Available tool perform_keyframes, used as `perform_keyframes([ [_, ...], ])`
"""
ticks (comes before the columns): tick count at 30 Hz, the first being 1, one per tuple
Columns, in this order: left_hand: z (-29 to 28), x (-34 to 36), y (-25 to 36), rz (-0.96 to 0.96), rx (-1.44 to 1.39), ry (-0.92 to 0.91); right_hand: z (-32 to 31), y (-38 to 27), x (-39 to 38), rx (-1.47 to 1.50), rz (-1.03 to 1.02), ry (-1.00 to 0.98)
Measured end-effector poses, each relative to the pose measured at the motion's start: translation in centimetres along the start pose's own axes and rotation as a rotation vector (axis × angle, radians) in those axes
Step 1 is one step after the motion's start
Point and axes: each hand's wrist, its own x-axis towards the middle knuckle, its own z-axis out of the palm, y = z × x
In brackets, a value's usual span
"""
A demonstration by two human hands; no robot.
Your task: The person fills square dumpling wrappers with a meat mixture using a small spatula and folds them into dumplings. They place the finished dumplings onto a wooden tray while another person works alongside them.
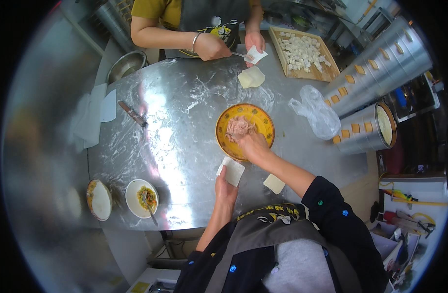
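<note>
My left hand (225, 189) holds a square white dough wrapper (232, 172) by its lower left side, the thumb lying on top. Over the yellow patterned plate (224, 119) my right hand (254, 146) reaches down to the pink minced meat (239, 126). Its fingers are curled together at the meat's edge; what they hold, if anything, is hidden. A stack of pale wrappers (274, 183) lies on the metal table under my right forearm.
Across the table a co-worker's hand (254, 41) holds a wrapper with filling. More wrappers (251, 77) lie there. A wooden tray of folded dumplings (307, 53), a plastic bag (317, 115) and metal steamers (368, 127) stand right. Left are a rolling pin (132, 114) and a bowl (136, 195).
</note>
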Motion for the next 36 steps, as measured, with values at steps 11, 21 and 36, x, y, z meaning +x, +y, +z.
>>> perform_keyframes([
  [11, 0.5, -0.2, 0.5, 0.02, 0.046, 0.021, 0.9, 0.8, -1.3, -0.094, -0.122, -0.03],
  [21, 0.3, 0.0, 0.2, 0.042, 0.053, 0.023, 0.7, 3.0, -5.7, 0.089, 0.095, -0.283],
  [36, 1.0, -0.6, 0.1, 0.054, 0.044, 0.009, 0.5, 2.9, -6.2, -0.092, -0.028, -0.194],
])
